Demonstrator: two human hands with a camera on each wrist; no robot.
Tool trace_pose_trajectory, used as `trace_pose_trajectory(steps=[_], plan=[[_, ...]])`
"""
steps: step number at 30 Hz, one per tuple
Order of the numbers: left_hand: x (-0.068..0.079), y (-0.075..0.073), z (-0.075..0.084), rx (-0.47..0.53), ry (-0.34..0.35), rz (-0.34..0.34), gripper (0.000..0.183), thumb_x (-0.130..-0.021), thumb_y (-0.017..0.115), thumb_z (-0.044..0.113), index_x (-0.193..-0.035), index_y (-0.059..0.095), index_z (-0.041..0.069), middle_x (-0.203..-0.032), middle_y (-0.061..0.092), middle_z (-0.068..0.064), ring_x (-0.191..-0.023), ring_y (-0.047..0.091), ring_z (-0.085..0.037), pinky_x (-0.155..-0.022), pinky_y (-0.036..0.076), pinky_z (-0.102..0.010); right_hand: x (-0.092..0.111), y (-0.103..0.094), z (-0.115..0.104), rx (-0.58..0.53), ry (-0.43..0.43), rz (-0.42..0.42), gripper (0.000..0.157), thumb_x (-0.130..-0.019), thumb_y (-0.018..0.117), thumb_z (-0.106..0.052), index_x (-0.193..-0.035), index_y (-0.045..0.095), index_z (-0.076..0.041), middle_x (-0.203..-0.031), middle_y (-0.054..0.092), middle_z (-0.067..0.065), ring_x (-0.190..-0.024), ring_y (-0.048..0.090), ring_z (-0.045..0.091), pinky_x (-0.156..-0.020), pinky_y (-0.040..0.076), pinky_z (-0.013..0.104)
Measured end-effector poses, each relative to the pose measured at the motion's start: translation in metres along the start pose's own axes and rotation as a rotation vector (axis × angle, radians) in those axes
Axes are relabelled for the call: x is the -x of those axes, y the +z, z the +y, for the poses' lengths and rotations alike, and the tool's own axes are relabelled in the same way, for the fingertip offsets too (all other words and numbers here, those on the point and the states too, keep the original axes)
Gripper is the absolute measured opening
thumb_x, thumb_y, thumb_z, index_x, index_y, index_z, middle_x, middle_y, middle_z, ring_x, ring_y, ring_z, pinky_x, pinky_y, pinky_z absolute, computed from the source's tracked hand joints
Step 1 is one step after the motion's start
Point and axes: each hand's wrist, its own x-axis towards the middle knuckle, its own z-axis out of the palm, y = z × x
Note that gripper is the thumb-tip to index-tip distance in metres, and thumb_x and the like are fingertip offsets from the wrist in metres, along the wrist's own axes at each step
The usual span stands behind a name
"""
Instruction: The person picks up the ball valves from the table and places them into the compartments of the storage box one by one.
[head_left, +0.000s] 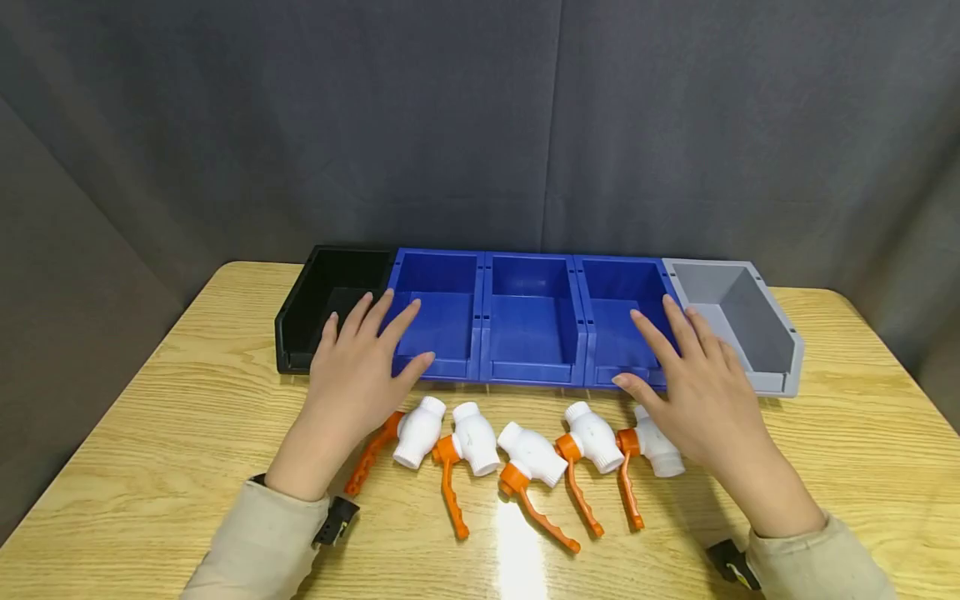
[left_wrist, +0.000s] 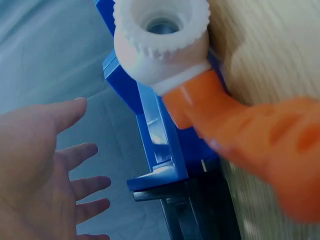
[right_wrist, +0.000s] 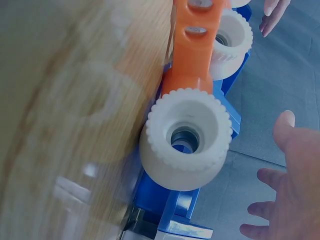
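My left hand (head_left: 356, 371), fingers spread and holding nothing, hovers in front of the black bin (head_left: 298, 333) and the leftmost blue bin. Spread the same way, my right hand (head_left: 697, 392) is over the near side of the right blue bin (head_left: 618, 321) and the grey bin, and it partly covers the rightmost valve (head_left: 660, 446). Several white plastic ball valves with orange lever handles lie in a row on the table between my forearms. The leftmost valve (head_left: 420, 432) looms large in the left wrist view, its white body (left_wrist: 160, 55) and orange handle (left_wrist: 250, 130) beyond the open palm.
Five open-front bins stand side by side at the back: black, then blue ones including the middle blue bin (head_left: 532, 325), then the grey bin (head_left: 757, 325). A grey curtain (head_left: 465, 125) hangs behind the wooden table (head_left: 150, 400).
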Motion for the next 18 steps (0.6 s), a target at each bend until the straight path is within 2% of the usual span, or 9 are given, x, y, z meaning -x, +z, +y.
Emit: trace_pose_trajectory(steps=[9, 18], plan=[[-0.002, -0.009, -0.01, 0.02, -0.046, -0.011, 0.065, -0.097, 0.059, 0.046, -0.154, 0.038, 0.021, -0.16, 0.027, -0.016, -0.148, 0.018, -0.037, -0.114, 0.014, -0.064, 0.001, 0.0, 0.0, -0.009, 0.0, 0.001, 0.075, -0.097, 0.054, -0.055, -0.158, 0.025, -0.022, -0.164, 0.012, 0.016, -0.144, 0.02, 0.046, -0.108, 0.022, 0.066], [0.0, -0.021, -0.022, 0.007, -0.111, -0.024, 0.055, -0.099, 0.059, 0.032, -0.148, 0.046, 0.011, -0.152, 0.04, -0.021, -0.142, 0.029, -0.041, -0.112, 0.02, -0.064, 0.0, -0.001, 0.0, -0.007, 0.011, -0.011, 0.075, -0.097, 0.053, -0.056, -0.158, 0.026, -0.021, -0.163, 0.013, 0.017, -0.143, 0.021, 0.047, -0.108, 0.023, 0.067]])
